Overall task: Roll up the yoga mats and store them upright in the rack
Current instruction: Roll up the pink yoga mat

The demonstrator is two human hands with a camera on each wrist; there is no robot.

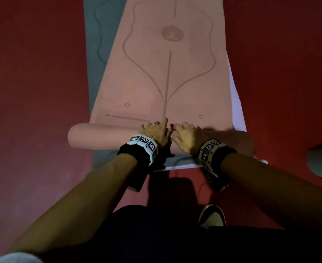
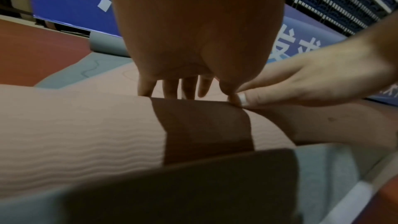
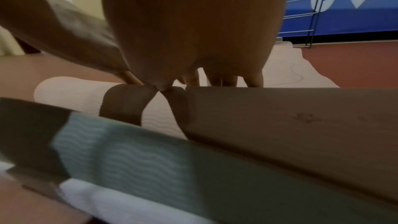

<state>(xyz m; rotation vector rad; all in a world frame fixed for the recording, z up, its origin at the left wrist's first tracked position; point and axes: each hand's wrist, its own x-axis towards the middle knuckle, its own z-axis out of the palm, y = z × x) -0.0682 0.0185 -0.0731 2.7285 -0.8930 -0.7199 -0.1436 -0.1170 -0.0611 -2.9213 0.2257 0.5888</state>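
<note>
Pink mat (image 1: 162,76) barely rolled, both hands (image 1: 157,132) (image 1: 187,136) flat atop roll; grey mat (image 1: 96,44) beneath untouched, rack (image 3: 305,18) empty.

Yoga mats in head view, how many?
3, maybe 4. Pink mat on top, partly rolled; grey-green mat under it; white mat lowest, showing along the right side. Grey object at the right frame edge may be another, rolled.

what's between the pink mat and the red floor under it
A grey-green mat lies under the pink mat, and a white mat peeks out below both; head view shows the edges, and the right wrist view shows the layers.
</note>
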